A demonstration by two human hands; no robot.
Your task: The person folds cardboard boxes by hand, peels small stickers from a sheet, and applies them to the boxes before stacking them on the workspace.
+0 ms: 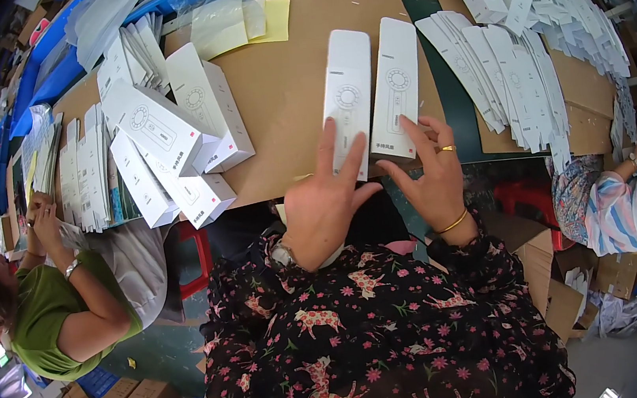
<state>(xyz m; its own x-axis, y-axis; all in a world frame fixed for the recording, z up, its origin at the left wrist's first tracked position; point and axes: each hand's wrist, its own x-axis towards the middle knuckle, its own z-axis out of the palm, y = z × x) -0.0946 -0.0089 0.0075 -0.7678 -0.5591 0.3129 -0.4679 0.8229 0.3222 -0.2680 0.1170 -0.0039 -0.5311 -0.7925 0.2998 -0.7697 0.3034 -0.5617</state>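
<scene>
Two slim white cartons printed with a round fan picture lie side by side on the brown cardboard sheet (280, 76) in front of me. My left hand (321, 210) has its fingers stretched forward, with the fingertips on the lower part of the left carton (345, 76). At the lower end of the right carton (394, 54), my right hand (435, 173) is spread, thumb and fingertips at its near edge. Neither hand is wrapped around a carton. The palms face down, so their undersides are hidden.
Formed white cartons (163, 130) are heaped at my left, beside a row of flat ones (88, 167). More flat cartons (511, 80) fan out at my right. Yellow sheets (269, 22) and clear plastic lie at the back. One person (70, 309) sits left, another (617, 202) right.
</scene>
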